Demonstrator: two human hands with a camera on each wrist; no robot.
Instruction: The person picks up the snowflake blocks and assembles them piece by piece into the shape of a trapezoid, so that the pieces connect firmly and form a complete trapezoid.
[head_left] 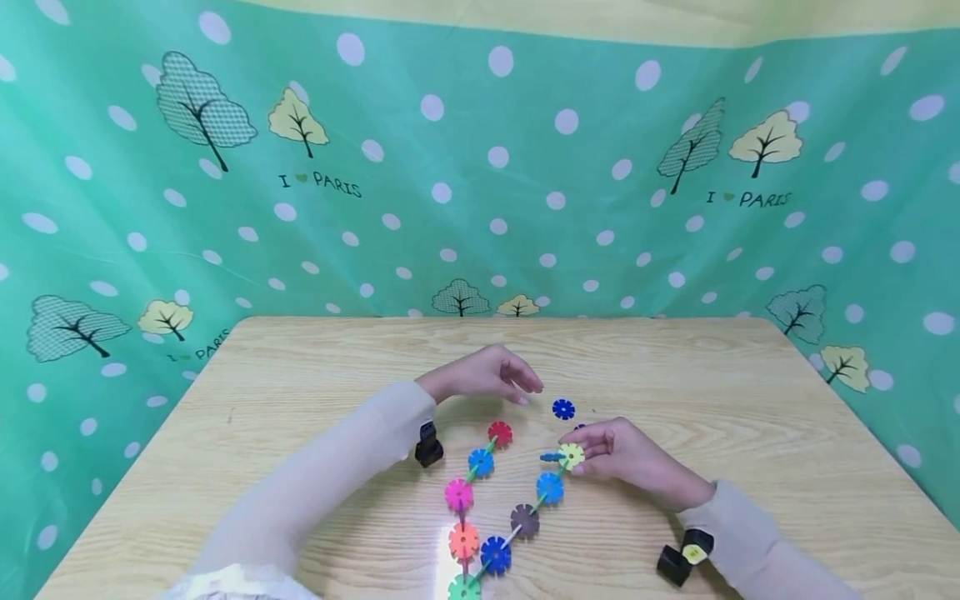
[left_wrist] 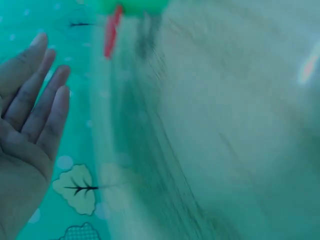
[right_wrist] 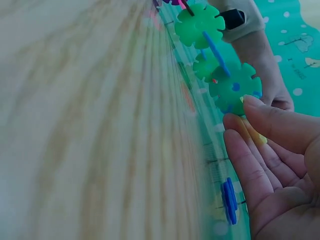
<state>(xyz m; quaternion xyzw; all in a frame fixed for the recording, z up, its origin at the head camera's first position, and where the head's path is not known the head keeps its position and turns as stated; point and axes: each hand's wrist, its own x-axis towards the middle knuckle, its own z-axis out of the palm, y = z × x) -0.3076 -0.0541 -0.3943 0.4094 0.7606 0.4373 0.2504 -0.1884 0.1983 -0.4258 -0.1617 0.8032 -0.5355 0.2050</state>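
A V-shaped chain of interlocking snowflake discs lies on the table in the head view. My right hand [head_left: 626, 457] pinches the yellow snowflake disc [head_left: 572, 456] at the upper end of its right arm. An edge-on blue disc [head_left: 551, 457] sticks out left of the yellow one, and a light blue disc [head_left: 550, 488] comes below. Fingers and thumb of the right hand [right_wrist: 280, 175] mostly cover the yellow disc in the right wrist view. Beyond the red end disc [head_left: 500, 433], my left hand [head_left: 491, 372] holds nothing, its fingers loosely bent; the left wrist view shows the same hand [left_wrist: 30, 120].
A loose dark blue disc [head_left: 563, 408] lies between the hands. Another dark blue disc [head_left: 580, 427] is partly hidden behind the right hand. The chain's bottom green disc [head_left: 464, 588] reaches the lower frame edge. A green patterned cloth [head_left: 480, 200] hangs behind the wooden table [head_left: 337, 350].
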